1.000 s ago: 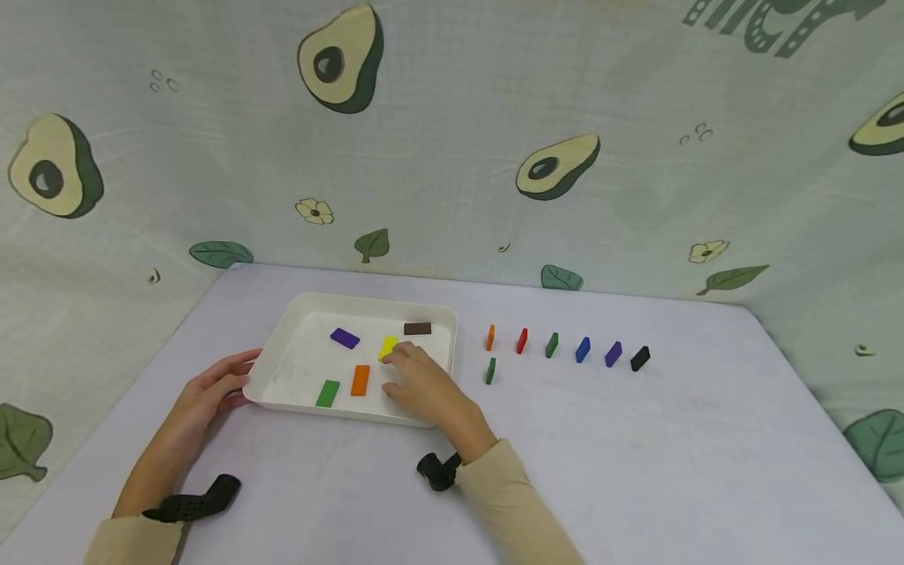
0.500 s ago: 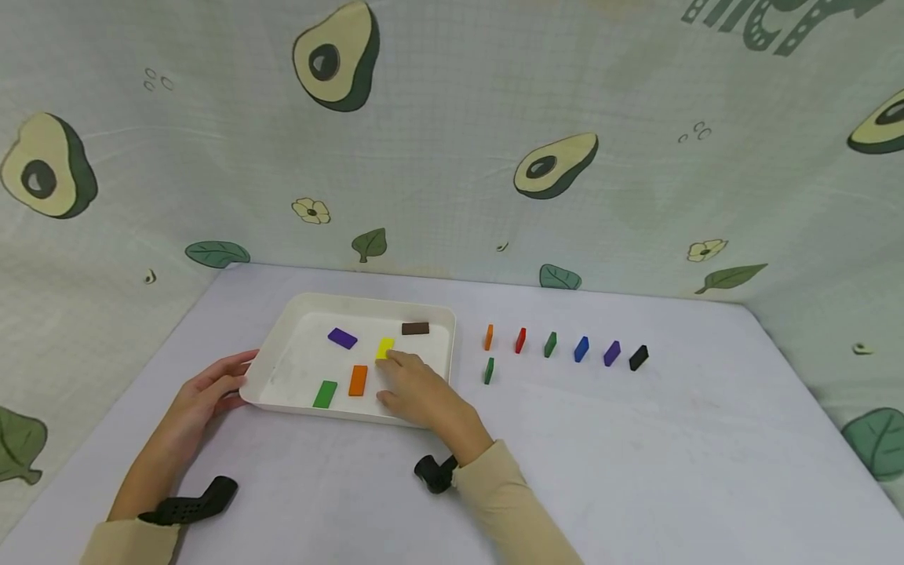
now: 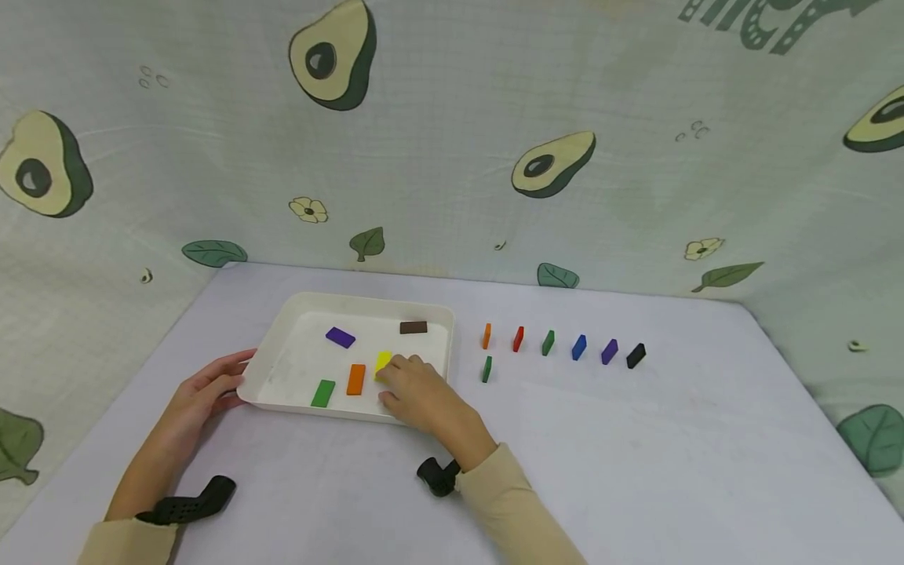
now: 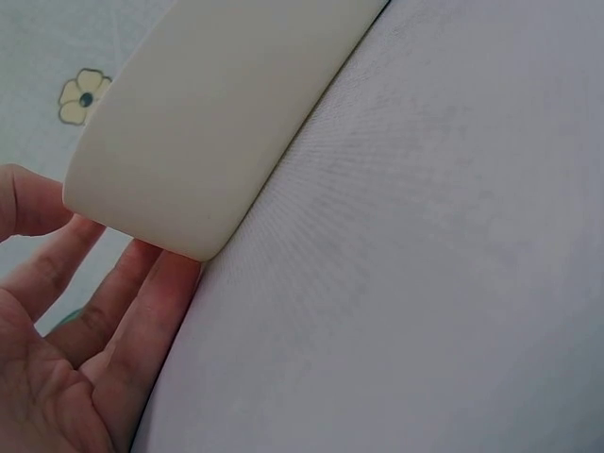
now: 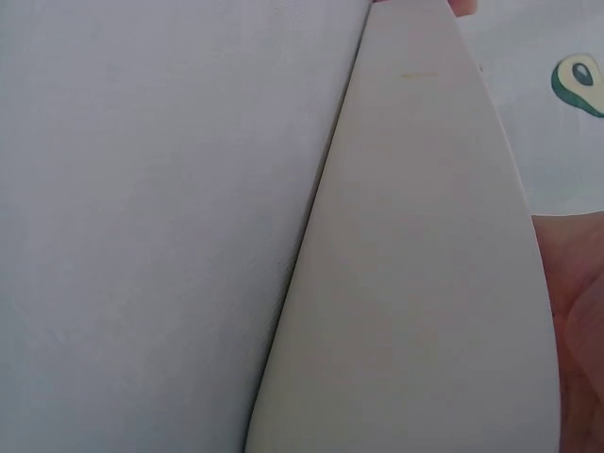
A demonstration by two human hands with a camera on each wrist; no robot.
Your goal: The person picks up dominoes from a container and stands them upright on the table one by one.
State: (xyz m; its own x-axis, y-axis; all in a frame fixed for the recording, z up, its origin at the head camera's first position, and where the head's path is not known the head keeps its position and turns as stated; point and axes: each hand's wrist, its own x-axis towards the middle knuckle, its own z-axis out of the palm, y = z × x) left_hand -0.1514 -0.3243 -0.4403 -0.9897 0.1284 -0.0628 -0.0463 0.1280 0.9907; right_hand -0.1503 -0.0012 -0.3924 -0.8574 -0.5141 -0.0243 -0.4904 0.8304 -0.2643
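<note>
A shallow white tray [image 3: 282,369] lies on the table, with coloured dominoes flat inside it. My right hand [image 3: 421,392] reaches over the tray's near right part, its fingertips on the yellow domino [image 3: 382,362] and partly covering it. The thumb stays apart from that domino. Beside it lie an orange domino [image 3: 356,380] and a green domino [image 3: 323,393]. Farther back are a purple domino [image 3: 340,337] and a brown domino [image 3: 413,327]. My left hand [image 3: 203,399] touches the tray's left end; in the left wrist view its fairly straight fingers [image 4: 170,283] rest against the outer wall.
Right of the tray, several dominoes stand on edge in a row, from an orange one [image 3: 486,336] to a black one [image 3: 636,355]. One more green domino [image 3: 486,369] stands in front of the row's left end. A printed cloth [image 3: 452,157] hangs behind the table.
Under my right fingertips the yellow domino has slid a little toward me, away from the brown one. My left hand remains at the tray's left end.
</note>
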